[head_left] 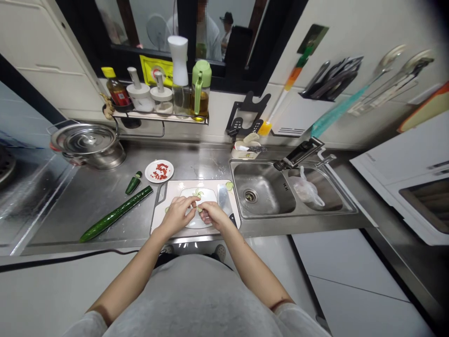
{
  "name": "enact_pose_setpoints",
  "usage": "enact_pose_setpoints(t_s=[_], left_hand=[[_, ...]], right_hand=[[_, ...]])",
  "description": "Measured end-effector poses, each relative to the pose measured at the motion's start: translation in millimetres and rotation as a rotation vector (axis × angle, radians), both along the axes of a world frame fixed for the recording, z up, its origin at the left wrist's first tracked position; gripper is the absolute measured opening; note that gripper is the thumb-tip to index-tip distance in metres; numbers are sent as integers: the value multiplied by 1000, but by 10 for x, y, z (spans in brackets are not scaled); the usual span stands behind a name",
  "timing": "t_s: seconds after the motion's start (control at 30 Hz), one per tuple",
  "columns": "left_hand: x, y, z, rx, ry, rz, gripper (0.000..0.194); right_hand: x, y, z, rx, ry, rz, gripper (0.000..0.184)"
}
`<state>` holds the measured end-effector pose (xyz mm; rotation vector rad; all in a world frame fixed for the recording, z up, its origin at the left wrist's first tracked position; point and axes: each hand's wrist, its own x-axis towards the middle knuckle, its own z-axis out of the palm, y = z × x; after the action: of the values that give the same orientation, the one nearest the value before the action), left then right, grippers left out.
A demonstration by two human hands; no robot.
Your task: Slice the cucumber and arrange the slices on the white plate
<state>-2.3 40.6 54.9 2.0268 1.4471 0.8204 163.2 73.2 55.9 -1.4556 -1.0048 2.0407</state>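
Observation:
Both hands work over a white plate lying on a pale cutting board. Thin cucumber slices rest near the plate's far side. My left hand is over the plate's left part, its index finger stretched toward the slices and its thumb apart. My right hand pinches a small cucumber slice close to the left fingertips. On the board's right side lies a kitchen knife, partly hidden by the right hand and forearm. A cucumber piece sits beyond it at the corner.
Left of the board are a long cucumber, a cucumber end and a small plate of chopped red bits. A lidded steel pot stands farther left. The double sink is at the right, below a condiment shelf and hanging utensils.

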Motion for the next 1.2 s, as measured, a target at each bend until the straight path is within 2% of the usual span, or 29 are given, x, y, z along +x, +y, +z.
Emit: enact_pose_setpoints(t_s=[0.23,0.37,0.43,0.5,0.63,0.73,0.87,1.03,1.2], left_hand=[[57,-42,-48,69,18,1,30],[115,-79,-136,-8,-93,102,34],[167,-120,-214,-129,-224,217,34],[231,-162,-300,-325,-415,305,33],[364,-172,-414,-778,-776,336,47],[445,-104,-433,-922,-875,361,51],[522,-16,-462,-940,-870,367,51],[564,34,-574,-932,-845,361,55],[580,102,-690,-874,-820,347,54]], right_hand=[[31,0,-25,-74,32,-10,10],[70,-16,-131,-11,12,-15,11],[111,-35,-208,61,-53,-37,13],[171,-59,-289,165,-120,-49,16],[319,-112,-412,401,-168,-6,19],[419,-143,-467,498,-170,44,17],[522,-161,-562,565,-193,96,17],[610,-157,-724,572,-281,113,21],[646,-116,-766,589,-434,136,20]])
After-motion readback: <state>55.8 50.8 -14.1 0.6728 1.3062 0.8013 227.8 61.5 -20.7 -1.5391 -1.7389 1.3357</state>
